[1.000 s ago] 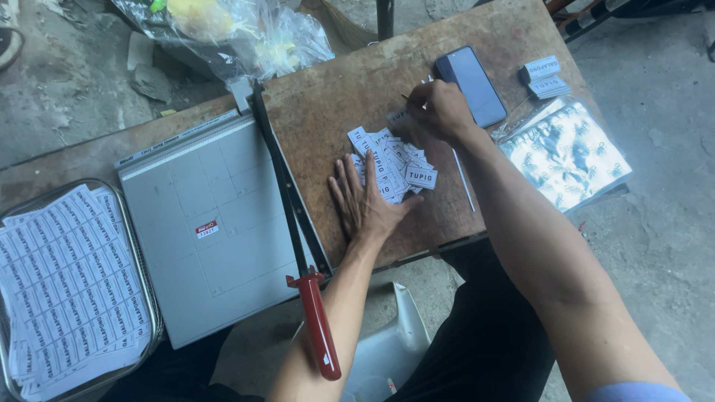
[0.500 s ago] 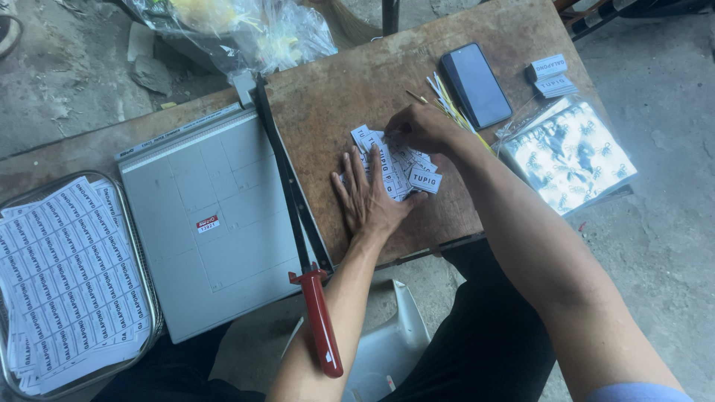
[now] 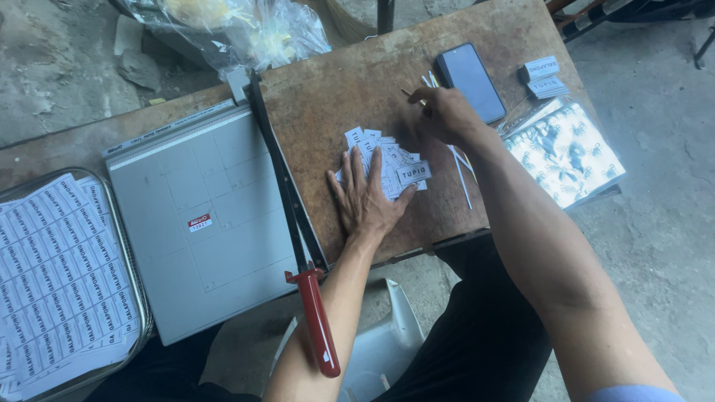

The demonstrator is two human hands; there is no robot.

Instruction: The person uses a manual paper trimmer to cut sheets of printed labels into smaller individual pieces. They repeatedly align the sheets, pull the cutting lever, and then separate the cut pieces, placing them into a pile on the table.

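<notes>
My left hand [image 3: 366, 199] lies flat with its fingers spread, pressing on a loose pile of small white printed labels [image 3: 398, 167] on the brown wooden table [image 3: 335, 104]. My right hand [image 3: 447, 113] is further back, just right of the pile, with its fingers pinched on a bunch of thin paper strips [image 3: 462, 179] beside a dark phone [image 3: 469, 80]. A thin stick tip pokes out to the left of the knuckles.
A grey paper cutter [image 3: 201, 223] with a red-handled blade arm [image 3: 316, 327] lies on the left. A metal tray [image 3: 146, 313] of uncut label sheets is at the far left. Two small label stacks [image 3: 544, 77], a patterned plastic packet [image 3: 562, 152] and clear plastic bags [image 3: 246, 33] are also on the table.
My right hand went from the strips to the label pile and has come back to the strips by the phone. My left hand stayed flat on the pile.
</notes>
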